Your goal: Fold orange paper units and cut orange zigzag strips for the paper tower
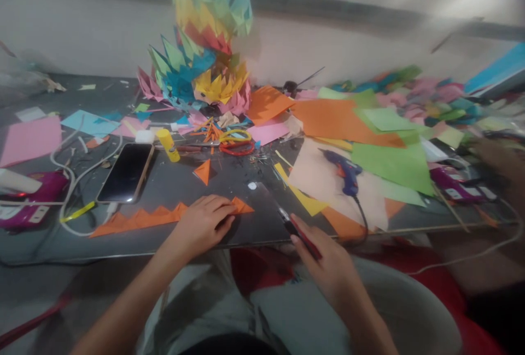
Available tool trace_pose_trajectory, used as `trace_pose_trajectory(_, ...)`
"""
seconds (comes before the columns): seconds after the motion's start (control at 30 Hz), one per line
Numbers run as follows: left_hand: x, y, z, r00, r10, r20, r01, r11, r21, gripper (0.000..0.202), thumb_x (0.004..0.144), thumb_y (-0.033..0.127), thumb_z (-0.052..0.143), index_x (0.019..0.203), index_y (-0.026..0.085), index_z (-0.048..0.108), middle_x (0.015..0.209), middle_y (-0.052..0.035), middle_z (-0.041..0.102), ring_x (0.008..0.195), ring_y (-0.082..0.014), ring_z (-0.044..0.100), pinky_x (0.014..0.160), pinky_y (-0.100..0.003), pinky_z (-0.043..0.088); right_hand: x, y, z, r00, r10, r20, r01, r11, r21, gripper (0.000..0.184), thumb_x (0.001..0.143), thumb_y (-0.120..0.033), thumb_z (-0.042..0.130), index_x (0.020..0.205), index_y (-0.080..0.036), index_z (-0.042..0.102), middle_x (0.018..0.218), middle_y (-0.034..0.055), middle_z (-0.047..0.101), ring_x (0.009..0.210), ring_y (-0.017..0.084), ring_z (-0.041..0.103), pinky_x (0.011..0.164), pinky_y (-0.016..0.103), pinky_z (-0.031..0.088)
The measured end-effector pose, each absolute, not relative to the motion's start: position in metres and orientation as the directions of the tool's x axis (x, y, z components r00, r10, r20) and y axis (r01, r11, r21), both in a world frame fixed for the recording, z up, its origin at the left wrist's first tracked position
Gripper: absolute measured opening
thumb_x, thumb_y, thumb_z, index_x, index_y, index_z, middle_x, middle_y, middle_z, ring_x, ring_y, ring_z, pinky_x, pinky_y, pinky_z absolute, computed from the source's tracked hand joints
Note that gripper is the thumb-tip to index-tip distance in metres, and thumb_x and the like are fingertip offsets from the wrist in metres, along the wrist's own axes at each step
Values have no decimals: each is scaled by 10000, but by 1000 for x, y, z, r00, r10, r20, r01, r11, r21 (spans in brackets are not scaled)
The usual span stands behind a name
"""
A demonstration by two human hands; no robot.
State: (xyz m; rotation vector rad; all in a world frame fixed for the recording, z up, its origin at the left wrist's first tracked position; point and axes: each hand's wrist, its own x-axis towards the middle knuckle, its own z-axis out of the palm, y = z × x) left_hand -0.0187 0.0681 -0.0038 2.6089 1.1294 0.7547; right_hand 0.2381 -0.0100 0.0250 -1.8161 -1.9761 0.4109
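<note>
My left hand (207, 221) lies over a row of folded orange paper triangles (143, 219) near the table's front edge, its fingers curled and pressed on the right part of the row. The last triangle (243, 205) pokes out past the fingertips. In my right hand (328, 259) is a knife-like tool (301, 237) with a red and black handle, its thin blade pointing forward and left. A white blob (251, 185) shows at or beside the blade's tip; I cannot tell whether it is on the blade. One loose orange triangle (202, 172) lies beyond my left hand.
A blue glue gun (346, 172) rests on pale paper at right. At left are a phone (127, 172) with a white cable and a yellow glue stick (168, 145). Scissors (235, 141) lie mid-table. Behind stands a tall colourful folded-paper piece (205, 70). Coloured sheets (389, 158) cover the right.
</note>
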Motion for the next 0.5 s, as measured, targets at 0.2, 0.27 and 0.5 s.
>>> trace_pose_trajectory(0.2, -19, 68, -4, 587, 727, 356, 633, -686, 357, 205, 868, 248, 474, 1004, 202, 621, 998, -51, 638, 910, -178, 575, 810, -356, 478, 238, -9, 24, -82, 993, 81, 881, 110, -459, 405, 887, -346, 396, 1233, -190, 538, 918, 73, 670, 828, 170, 643, 727, 252, 513)
trace_pose_trajectory(0.27, -19, 68, -4, 586, 726, 361, 631, -688, 359, 205, 864, 245, 477, 1000, 204, 626, 994, -55, 639, 910, -178, 576, 816, -356, 476, 238, -9, 25, -87, 993, 83, 884, 115, -453, 400, 887, -344, 393, 1228, -198, 544, 907, 70, 671, 820, 170, 643, 721, 252, 514)
trace_pose_trajectory(0.5, -19, 68, -2, 582, 723, 372, 624, -690, 365, 209, 860, 234, 476, 1006, 203, 622, 990, -56, 638, 903, -180, 577, 806, -362, 479, 237, -8, 25, -97, 993, 64, 884, 116, -452, 396, 885, -338, 397, 1229, -212, 546, 906, 65, 666, 815, 169, 638, 721, 251, 510)
